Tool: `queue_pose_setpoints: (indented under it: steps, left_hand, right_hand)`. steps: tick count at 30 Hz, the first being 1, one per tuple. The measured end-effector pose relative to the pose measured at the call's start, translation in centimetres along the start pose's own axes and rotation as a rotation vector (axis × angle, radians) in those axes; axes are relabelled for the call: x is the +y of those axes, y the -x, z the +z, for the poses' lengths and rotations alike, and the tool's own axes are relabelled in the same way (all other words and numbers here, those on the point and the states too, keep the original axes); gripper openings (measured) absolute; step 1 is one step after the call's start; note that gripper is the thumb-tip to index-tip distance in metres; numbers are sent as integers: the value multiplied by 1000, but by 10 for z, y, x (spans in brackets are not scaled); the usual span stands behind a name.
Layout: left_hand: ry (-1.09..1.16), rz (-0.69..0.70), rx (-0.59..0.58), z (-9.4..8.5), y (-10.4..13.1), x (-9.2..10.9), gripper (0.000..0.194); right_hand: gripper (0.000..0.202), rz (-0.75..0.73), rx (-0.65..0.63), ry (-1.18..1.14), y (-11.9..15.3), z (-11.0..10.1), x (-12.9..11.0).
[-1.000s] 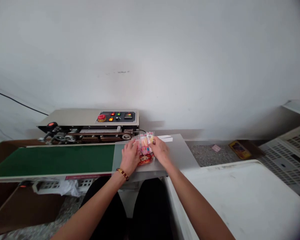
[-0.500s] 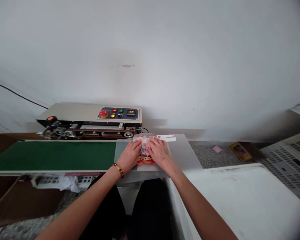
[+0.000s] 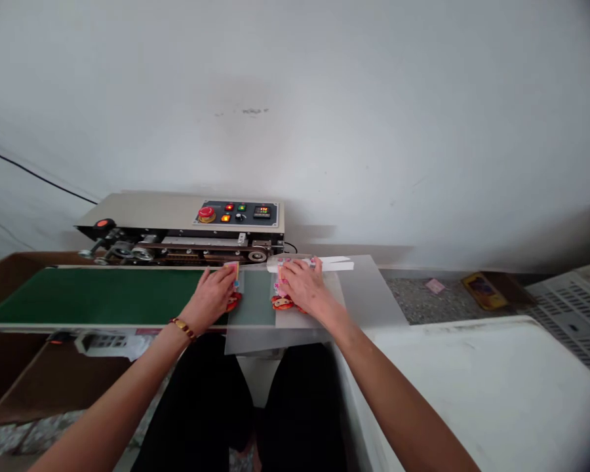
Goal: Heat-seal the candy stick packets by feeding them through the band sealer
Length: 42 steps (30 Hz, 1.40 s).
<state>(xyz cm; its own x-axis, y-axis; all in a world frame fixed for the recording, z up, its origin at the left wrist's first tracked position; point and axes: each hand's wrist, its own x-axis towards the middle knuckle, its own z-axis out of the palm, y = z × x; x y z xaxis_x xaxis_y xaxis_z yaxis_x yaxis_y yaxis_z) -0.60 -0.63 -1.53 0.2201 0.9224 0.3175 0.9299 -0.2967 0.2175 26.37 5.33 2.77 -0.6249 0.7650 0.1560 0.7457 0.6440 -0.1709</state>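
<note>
My left hand (image 3: 210, 296) is at the right end of the green conveyor belt (image 3: 103, 295), its fingers closed on a small clear packet (image 3: 235, 286) with a pink card and a red cartoon figure inside. The top of this packet is close to the belt sealing machine's front edge. My right hand (image 3: 302, 283) holds a second, similar packet (image 3: 282, 301) on the translucent plastic sheet (image 3: 368, 295); its fingers cover much of the packet. White paper strips (image 3: 338, 263) stick out beyond the right hand.
The band sealing machine (image 3: 177, 216) stands against the wall, its panel lamps lit and a red stop button (image 3: 207, 214) on top. A white lid or box top (image 3: 472, 380) is at the right. A white crate (image 3: 575, 321) and a small carton (image 3: 489, 292) stand beyond. Cardboard (image 3: 54, 387) lies below the belt.
My left hand has moved left with one packet, away from the right hand, to the belt's end. My right hand has stayed over the other packet. The view has shifted slightly.
</note>
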Motion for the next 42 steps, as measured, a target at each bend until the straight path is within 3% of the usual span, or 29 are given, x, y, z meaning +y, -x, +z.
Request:
queue_pose_setpoints:
  steps: [2,8,11,17,22,28,32,34,37,42]
  left_hand:
    - [-19,-35,55,-1,-1,13,35]
    - [151,146,17,17,-31,88,32]
    - [166,157,-39,24,-38,100,38]
    - [153,160,-61,29,-34,96,45]
    - [124,154,-64,26,-29,84,40]
    - [141,119,-84,8,-11,35,40]
    - [119,57,-152,-14,8,-10,44]
    - [49,-25,-132,-23,14,-23,43]
    - [-8,-74,-37,-24,10,-12,39]
    - [130,138,-31,4,-18,63,39]
  right_hand:
    - [25,9,9,-40,-1,2,-1]
    - [31,85,70,-41,14,-10,13]
    - [32,68,56,-47,16,-13,16]
    - [35,66,-4,-31,5,-6,9]
    - [32,112,50,-45,20,-10,22]
    - [38,193,69,-9,46,-9,40]
    - [40,90,15,-47,35,4,25]
    - [41,16,10,-62,22,11,11]
    - [41,-27,-1,-87,4,14,-6]
    - [42,60,59,-148,13,5,-2]
